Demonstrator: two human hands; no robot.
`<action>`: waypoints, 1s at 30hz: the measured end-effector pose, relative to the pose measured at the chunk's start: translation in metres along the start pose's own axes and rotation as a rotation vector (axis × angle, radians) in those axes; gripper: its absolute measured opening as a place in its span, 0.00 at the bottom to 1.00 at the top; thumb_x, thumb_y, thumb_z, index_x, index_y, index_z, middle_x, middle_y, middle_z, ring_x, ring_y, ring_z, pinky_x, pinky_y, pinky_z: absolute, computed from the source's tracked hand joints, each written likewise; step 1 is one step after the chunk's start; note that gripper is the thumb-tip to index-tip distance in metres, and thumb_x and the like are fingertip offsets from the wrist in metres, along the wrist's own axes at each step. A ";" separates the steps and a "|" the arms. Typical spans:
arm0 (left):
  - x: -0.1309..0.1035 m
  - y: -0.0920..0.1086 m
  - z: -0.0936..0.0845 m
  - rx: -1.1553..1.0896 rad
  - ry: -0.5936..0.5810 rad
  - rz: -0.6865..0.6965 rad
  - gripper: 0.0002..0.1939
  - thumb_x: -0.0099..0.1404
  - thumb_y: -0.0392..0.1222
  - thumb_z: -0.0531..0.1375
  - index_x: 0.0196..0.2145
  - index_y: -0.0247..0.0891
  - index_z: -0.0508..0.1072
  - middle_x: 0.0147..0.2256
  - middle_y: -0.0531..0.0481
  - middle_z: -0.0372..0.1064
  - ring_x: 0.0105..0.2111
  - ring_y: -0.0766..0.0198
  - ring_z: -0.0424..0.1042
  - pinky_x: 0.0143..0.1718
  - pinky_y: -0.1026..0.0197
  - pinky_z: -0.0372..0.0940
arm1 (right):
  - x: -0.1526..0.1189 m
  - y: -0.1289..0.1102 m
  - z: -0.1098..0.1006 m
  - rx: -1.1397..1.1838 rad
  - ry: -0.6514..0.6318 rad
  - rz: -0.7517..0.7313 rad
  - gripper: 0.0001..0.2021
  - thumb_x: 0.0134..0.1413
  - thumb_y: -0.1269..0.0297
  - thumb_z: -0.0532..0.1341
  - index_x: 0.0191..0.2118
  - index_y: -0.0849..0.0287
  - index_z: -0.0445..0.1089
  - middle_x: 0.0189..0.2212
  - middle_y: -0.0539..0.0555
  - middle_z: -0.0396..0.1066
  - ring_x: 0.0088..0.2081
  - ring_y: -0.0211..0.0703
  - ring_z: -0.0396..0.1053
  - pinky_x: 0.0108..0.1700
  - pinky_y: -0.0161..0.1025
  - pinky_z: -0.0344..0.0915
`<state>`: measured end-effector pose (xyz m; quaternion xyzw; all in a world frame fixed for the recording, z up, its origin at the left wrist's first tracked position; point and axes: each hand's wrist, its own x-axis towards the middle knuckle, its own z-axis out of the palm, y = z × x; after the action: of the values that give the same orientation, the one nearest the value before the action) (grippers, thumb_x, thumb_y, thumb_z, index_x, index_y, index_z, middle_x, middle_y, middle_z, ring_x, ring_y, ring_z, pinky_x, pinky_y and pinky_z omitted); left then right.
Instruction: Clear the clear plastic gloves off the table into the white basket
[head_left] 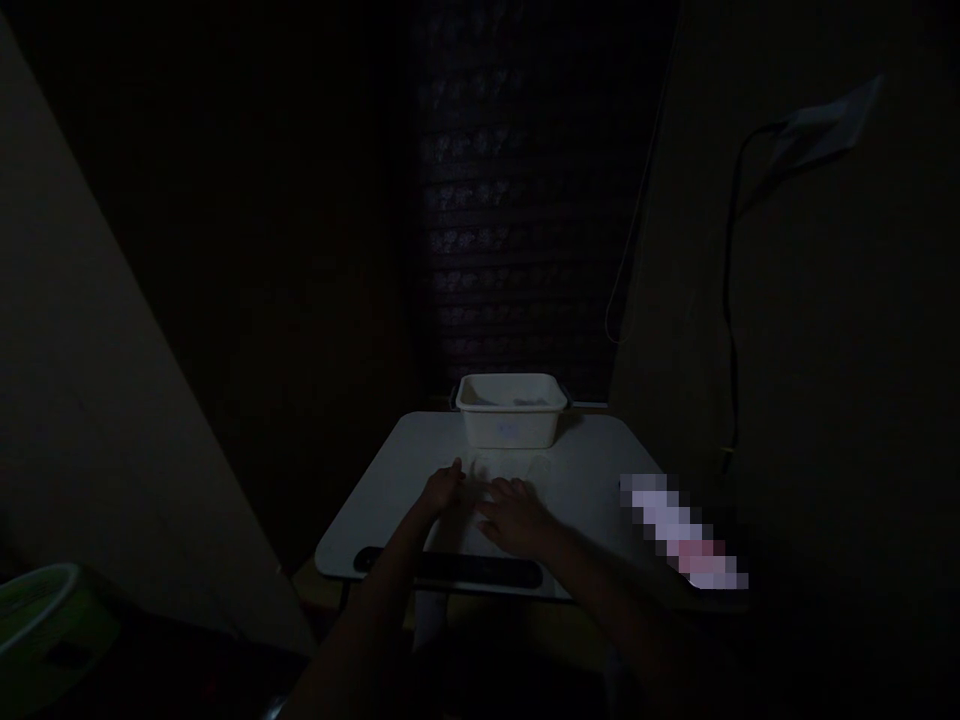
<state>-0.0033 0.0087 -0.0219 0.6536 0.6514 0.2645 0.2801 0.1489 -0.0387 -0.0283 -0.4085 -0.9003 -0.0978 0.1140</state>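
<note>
The picture is very dark. A small white table (585,500) stands before me, with a dark slot along its near edge. My left hand (444,488) is over the middle of the table, its fingers bent together; what it holds, if anything, is too dark to make out. Just to its right, my right hand (514,515) is low over the tabletop, palm down, with its fingers spread. Something faint and clear or pale seems to lie between and beyond the hands, but I cannot tell what. Behind them sits a white bin (511,428) with dark handles and unclear contents.
A blurred-out bright object (679,525) lies at the table's right edge. A green basket (56,640) is at the lower left. Behind the table hangs a dark patterned blind (480,200). A black cable (729,300) runs down the right wall from a plug.
</note>
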 end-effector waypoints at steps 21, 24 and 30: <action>-0.004 0.022 0.011 -0.081 -0.091 0.068 0.34 0.49 0.60 0.37 0.22 0.30 0.71 0.22 0.45 0.68 0.23 0.63 0.65 0.26 0.63 0.56 | -0.046 0.052 -0.001 0.007 0.029 0.179 0.17 0.48 0.59 0.42 0.44 0.53 0.54 0.44 0.52 0.55 0.45 0.42 0.48 0.43 0.42 0.42; -0.002 0.022 0.016 -0.062 -0.104 0.066 0.32 0.50 0.59 0.38 0.18 0.30 0.70 0.20 0.45 0.67 0.22 0.63 0.65 0.26 0.63 0.56 | -0.050 0.058 0.001 0.002 0.015 0.214 0.17 0.48 0.59 0.41 0.44 0.53 0.54 0.44 0.52 0.55 0.45 0.42 0.49 0.43 0.42 0.42; -0.001 0.016 0.008 -0.013 0.004 0.097 0.26 0.56 0.49 0.35 0.29 0.30 0.67 0.28 0.44 0.67 0.22 0.66 0.65 0.22 0.65 0.58 | -0.050 0.064 0.002 -0.001 0.007 0.255 0.17 0.48 0.60 0.41 0.45 0.53 0.53 0.44 0.53 0.56 0.44 0.42 0.49 0.43 0.42 0.42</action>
<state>0.0133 0.0075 -0.0164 0.6821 0.6177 0.2833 0.2700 0.2289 -0.0325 -0.0395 -0.5195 -0.8405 -0.0842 0.1286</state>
